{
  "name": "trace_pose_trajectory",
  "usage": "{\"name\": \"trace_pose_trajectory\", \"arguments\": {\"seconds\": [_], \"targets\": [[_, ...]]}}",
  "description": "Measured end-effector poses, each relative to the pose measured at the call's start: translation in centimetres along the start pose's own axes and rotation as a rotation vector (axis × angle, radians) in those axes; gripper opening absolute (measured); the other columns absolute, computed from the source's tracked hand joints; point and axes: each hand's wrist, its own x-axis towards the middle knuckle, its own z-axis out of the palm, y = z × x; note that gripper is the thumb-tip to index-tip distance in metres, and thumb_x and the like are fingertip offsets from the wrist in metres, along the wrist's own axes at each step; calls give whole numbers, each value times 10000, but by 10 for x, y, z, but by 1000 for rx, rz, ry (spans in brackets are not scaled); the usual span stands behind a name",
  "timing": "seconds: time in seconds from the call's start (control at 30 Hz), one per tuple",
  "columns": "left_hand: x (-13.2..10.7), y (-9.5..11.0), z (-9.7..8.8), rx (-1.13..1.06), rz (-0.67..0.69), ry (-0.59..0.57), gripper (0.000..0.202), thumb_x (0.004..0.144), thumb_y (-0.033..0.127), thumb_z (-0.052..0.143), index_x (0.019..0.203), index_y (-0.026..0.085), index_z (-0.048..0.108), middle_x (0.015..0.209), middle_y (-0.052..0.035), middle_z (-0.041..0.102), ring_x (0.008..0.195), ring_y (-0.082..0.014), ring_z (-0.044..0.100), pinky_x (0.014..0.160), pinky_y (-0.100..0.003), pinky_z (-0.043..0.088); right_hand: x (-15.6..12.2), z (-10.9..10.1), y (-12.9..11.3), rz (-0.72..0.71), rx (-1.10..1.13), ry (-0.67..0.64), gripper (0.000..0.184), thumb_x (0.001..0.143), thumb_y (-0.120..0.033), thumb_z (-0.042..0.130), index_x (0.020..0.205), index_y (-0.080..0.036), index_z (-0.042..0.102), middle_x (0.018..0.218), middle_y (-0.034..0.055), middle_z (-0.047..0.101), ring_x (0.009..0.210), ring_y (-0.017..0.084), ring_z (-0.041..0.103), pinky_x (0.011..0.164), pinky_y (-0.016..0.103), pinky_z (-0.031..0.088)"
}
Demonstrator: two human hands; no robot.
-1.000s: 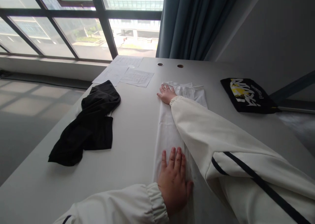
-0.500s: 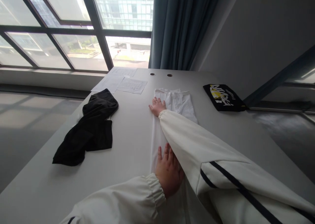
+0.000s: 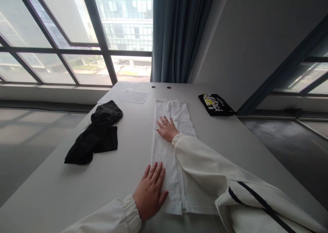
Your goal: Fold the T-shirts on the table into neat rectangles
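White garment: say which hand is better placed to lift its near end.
Left, probably. The left hand lies flat at the near left edge of the white garment, fingertips on the cloth; the right hand presses its middle, farther up the table.

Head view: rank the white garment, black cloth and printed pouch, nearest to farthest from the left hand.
1. The white garment, centre of the table, touched by the left hand.
2. The black cloth, to the left.
3. The pouch, far right, near the wall.

Probably an office: desk (image 3: 128, 178) with cable holes (image 3: 153, 87), papers (image 3: 135, 96), tall windows (image 3: 77, 38).
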Motion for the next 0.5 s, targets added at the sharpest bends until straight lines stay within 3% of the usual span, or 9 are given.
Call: {"name": "trace_pose_trajectory", "arguments": {"seconds": [0.13, 0.2, 0.3, 0.37, 0.43, 0.5], "targets": [[-18, -2, -9, -58, 116, -79, 781, 1015, 496, 559, 1691, 224, 279, 1760, -118, 233, 1627, -360, 215, 1301, -609, 227, -51, -15, 16, -78, 15, -26, 628, 1082, -479, 456, 1659, -240, 394, 1774, 122, 193, 1639, 371, 133, 1290, 642, 149], [-24, -7, -14, -87, 164, -113, 824, 971, 527, 631, 1682, 274, 300, 1761, -112, 236, 1617, -377, 241, 1286, -636, 245, -95, -19, 34, -153, 10, -24, 607, 1066, -472, 505, 1635, -268, 443, 1772, 109, 206, 1640, 369, 134, 1287, 648, 160], [-30, -17, -21, -128, 218, -115, 809, 914, 507, 714, 1632, 316, 393, 1737, -108, 319, 1582, -379, 327, 1264, -629, 295, -178, -18, 62, -79, 10, 78, 557, 1062, -449, 512, 1585, -259, 524, 1770, 116, 206, 1642, 384, 101, 1287, 670, 126], [-31, -23, -26, -169, 239, -74, 671, 905, 459, 726, 1526, 302, 525, 1657, -111, 463, 1513, -361, 438, 1238, -591, 351, -237, -13, 73, -18, 74, 101, 543, 1069, -469, 486, 1580, -291, 530, 1766, 103, 232, 1639, 383, 126, 1275, 681, 181], [-30, -26, -30, -217, 249, -25, 468, 907, 406, 717, 1348, 270, 639, 1498, -112, 617, 1361, -324, 580, 1166, -531, 439, -291, -9, 74, -19, 175, 72, 575, 1068, -504, 482, 1607, -304, 489, 1754, 100, 277, 1629, 351, 201, 1272, 609, 280], [-29, -27, -32, -251, 261, 11, 310, 890, 317, 709, 1190, 248, 668, 1325, -96, 702, 1187, -280, 657, 1062, -468, 507, -332, -7, 67, -55, 245, 21, 611, 1047, -548, 526, 1606, -306, 491, 1732, 109, 331, 1607, 350, 274, 1281, 601, 279]]}}
